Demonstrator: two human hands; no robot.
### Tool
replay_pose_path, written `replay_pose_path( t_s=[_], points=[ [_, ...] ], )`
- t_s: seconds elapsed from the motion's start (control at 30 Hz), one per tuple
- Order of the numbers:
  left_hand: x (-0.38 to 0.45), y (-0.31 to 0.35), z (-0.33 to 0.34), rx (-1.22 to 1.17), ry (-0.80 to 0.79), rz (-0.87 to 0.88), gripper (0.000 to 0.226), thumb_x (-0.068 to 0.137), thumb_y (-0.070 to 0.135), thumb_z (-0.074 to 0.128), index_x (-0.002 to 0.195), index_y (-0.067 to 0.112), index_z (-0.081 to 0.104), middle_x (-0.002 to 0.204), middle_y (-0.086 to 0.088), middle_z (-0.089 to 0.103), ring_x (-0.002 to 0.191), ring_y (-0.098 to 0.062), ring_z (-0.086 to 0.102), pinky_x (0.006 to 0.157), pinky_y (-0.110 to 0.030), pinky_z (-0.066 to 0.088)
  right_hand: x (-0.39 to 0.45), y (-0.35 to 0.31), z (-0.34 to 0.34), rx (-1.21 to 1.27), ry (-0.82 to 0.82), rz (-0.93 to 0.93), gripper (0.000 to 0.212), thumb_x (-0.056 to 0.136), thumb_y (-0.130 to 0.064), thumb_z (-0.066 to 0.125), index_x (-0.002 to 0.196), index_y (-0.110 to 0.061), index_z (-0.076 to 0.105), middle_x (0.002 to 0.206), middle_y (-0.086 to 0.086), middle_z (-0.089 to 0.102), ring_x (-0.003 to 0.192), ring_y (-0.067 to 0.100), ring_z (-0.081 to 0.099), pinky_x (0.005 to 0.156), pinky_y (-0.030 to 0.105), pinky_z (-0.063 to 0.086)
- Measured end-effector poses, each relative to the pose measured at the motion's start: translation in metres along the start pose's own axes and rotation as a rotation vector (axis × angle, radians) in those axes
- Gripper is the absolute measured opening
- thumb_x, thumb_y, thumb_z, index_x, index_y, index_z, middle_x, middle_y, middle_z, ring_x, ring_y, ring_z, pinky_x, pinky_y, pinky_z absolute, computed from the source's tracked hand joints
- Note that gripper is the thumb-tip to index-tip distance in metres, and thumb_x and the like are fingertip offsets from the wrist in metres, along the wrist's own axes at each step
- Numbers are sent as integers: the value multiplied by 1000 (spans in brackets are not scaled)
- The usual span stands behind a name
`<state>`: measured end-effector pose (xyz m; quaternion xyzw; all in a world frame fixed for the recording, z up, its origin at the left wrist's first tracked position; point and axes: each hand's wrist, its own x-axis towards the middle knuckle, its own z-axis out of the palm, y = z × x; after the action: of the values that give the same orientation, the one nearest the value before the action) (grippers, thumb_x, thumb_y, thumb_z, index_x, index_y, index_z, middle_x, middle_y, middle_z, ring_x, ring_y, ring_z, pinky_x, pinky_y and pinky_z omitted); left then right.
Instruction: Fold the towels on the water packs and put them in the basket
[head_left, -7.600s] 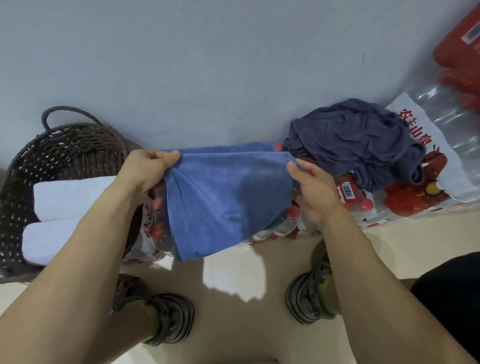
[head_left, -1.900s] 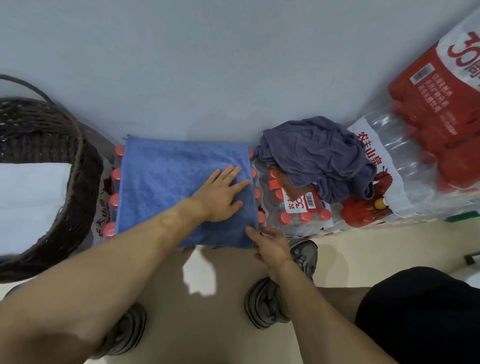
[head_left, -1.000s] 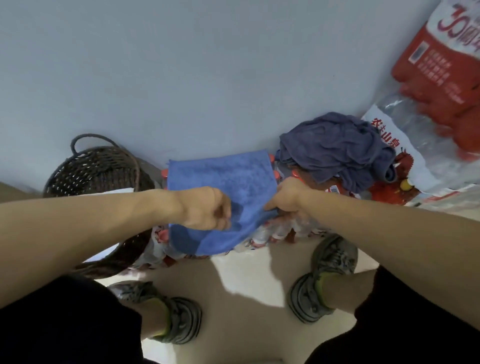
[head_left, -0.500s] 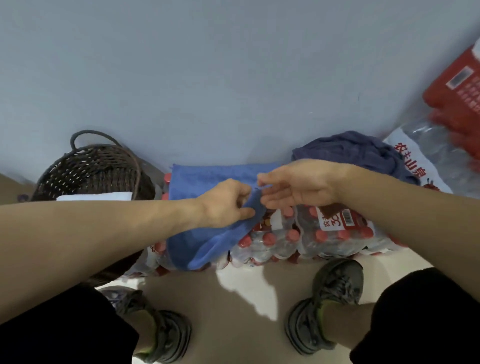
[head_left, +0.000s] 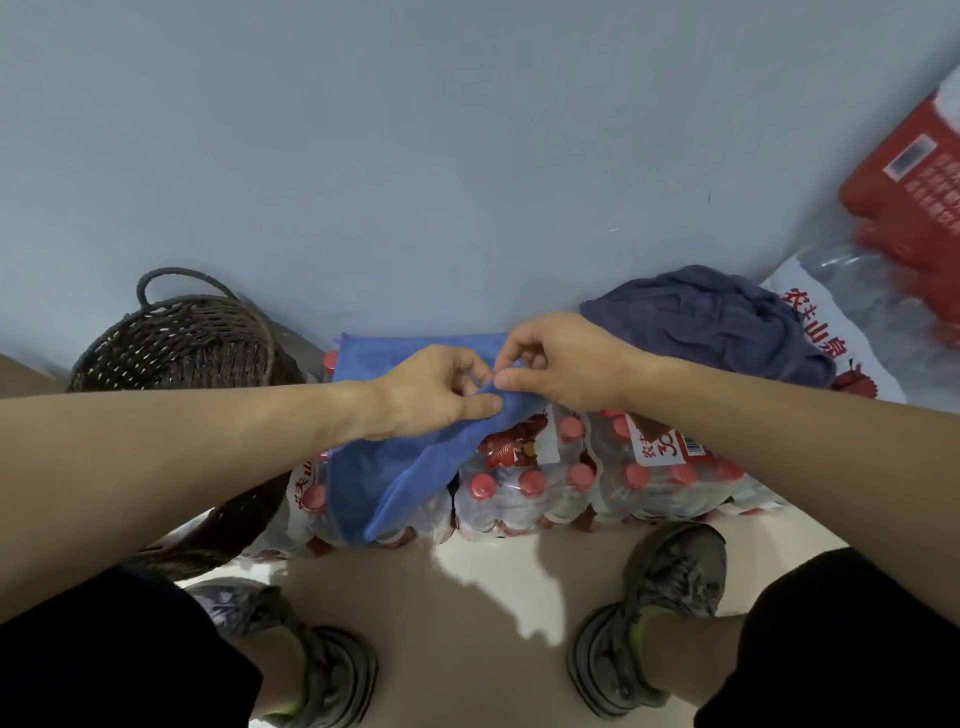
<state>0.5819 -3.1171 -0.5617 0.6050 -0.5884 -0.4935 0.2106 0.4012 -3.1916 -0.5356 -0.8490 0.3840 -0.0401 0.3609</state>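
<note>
Two hands (head_left: 431, 392) (head_left: 563, 364) pinching one blue towel (head_left: 395, 467) over shrink-wrapped water packs (head_left: 524, 488).

Largest first: pale blue wall (head_left: 415, 130) behind; cream floor (head_left: 467, 597) below. Against the wall, red-capped bottle packs, printed "农夫山泉" in red on white at far right (head_left: 810, 332), a "30" and barcode on the nearer label (head_left: 670, 441); red panel at upper right too blurred to read. Dark woven basket (head_left: 176, 343) at left, just beside the packs. Crumpled grey-purple towel (head_left: 711, 322) heaped on the right-hand packs. Blue towel draped over the left pack, one edge lifted. Left hand gripped that edge between thumb and fingers; right hand, touching it, pinched the same edge with curled fingertips. Grey shoes (head_left: 322, 675) (head_left: 649, 613) planted below.
</note>
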Motion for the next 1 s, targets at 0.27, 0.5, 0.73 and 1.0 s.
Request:
replay_pose_path(
  t_s=[0.27,0.5,0.73,1.0],
  points=[
    [-16,-44,15,421,-185,-98,24,78,30,80,85,28,57,81,14,66,72,-5,63,59,-10,46,-12,16,-8,231,93,145,25,98,-32,57,97,-9,66,70,-1,57,60,7,51,58,19,45],
    [-39,-82,-10,610,-278,-283,19,80,35,75,79,31,57,78,15,62,68,-1,59,55,-10,41,-37,51,-14,259,-55,242,25,99,-31,56,95,-8,66,76,-1,56,70,10,49,68,24,42],
    [-56,-92,-34,671,-375,-313,16,81,24,75,76,30,61,79,10,62,71,-6,60,62,-17,45,-56,69,-15,338,-350,360,16,98,-23,60,93,-9,67,78,-4,67,73,9,63,71,22,54],
    [-62,-80,-45,895,-533,-274,22,84,17,66,71,30,55,73,12,57,65,-5,53,64,-18,42,-60,70,-3,336,-701,496,10,97,-16,59,97,-11,69,97,12,64,94,27,55,94,41,51]
  ],
)
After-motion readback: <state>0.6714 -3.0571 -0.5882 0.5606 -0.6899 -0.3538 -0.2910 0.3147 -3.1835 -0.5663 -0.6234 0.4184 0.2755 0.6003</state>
